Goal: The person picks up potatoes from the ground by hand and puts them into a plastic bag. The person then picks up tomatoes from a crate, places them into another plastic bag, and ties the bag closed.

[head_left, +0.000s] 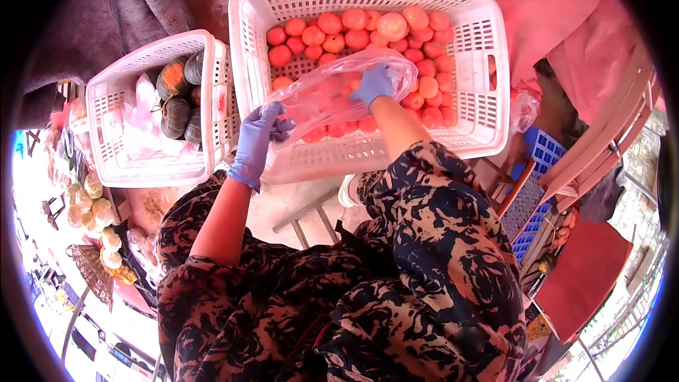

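Note:
A clear plastic bag (311, 101) is stretched over a large white crate (500, 64) of tomatoes (391, 26). My left hand (256, 140), in a blue glove, is closed on the bag's left end beside the crate's near-left wall. Over the tomatoes, my right hand (373, 85), also gloved in blue, is closed on the bag's right part, its fingertips partly hidden. Through the film some tomatoes show, but I cannot tell whether any are inside the bag.
To the left, a smaller white crate (99, 143) contains dark green pumpkins (175, 114) and plastic film. A blue plastic crate (544, 147) and a red-topped stool (587, 279) stand at right. Red cloth (548, 18) lies at the upper right. Metal legs (311, 223) show below the tomato crate.

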The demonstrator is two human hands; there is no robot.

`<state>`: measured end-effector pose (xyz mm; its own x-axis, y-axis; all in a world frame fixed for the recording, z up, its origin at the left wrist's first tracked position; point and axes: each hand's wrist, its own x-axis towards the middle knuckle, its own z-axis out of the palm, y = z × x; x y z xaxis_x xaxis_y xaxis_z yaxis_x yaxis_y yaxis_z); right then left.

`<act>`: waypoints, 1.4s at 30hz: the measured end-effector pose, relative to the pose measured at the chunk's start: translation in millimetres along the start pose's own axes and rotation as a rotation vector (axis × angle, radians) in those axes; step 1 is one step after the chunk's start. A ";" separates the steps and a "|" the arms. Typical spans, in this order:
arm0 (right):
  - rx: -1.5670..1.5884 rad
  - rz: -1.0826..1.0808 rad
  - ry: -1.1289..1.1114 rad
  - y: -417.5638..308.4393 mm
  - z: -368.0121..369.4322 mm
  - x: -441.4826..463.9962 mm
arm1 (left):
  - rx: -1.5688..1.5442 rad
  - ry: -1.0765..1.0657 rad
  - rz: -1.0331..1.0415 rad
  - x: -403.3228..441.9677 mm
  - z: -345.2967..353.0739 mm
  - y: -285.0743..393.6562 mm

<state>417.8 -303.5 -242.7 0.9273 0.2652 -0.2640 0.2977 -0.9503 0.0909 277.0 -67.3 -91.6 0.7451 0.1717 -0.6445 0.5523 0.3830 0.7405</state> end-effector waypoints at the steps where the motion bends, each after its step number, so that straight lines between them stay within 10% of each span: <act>1: 0.119 0.119 0.238 -5.8 10.1 -0.9 | 0.017 0.036 -0.023 2.6 -2.9 2.5; 7: 0.491 -0.363 -0.493 11.9 -52.3 55.9 | 0.193 0.210 0.096 29.2 -6.4 34.4; 13: 0.856 -0.178 0.055 89.1 -95.7 49.9 | 0.212 0.249 0.322 35.5 -0.1 16.3; 15: 0.478 -0.266 0.092 117.9 -62.2 34.4 | 0.308 0.170 0.477 40.6 1.0 3.8; 18: 1.132 0.010 0.111 106.7 -28.8 4.4 | 0.350 0.218 0.469 35.9 -1.1 5.8; 21: 0.608 -0.004 0.387 137.1 -11.5 23.2 | 0.257 0.241 0.521 33.3 -4.9 -1.6; 26: -0.037 -0.006 -0.197 143.2 -17.1 -25.0 | 0.242 0.237 0.494 26.6 -12.9 -4.7; 30: -0.208 -0.103 -0.258 146.1 -18.1 -6.9 | 0.270 0.245 0.515 32.4 -12.0 1.7; 34: 0.049 -0.185 -0.202 160.8 -2.4 -2.3 | 0.287 0.262 0.444 30.3 -11.0 0.4; 37: 0.673 0.235 -0.046 162.1 -35.1 17.3 | 0.297 0.242 0.516 36.7 -15.0 -8.2; 39: 1.276 0.041 0.005 135.4 -89.6 29.8 | 0.285 0.236 0.553 37.3 -16.5 -10.8; 42: 1.069 -0.565 -0.287 46.4 -176.2 11.6 | 0.307 0.215 0.560 41.9 -15.3 -8.8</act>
<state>482.3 -315.9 -72.4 0.6061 0.7631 -0.2243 0.1805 -0.4065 -0.8956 297.7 -49.6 -128.0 0.8765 0.4581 -0.1476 0.2091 -0.0863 0.9741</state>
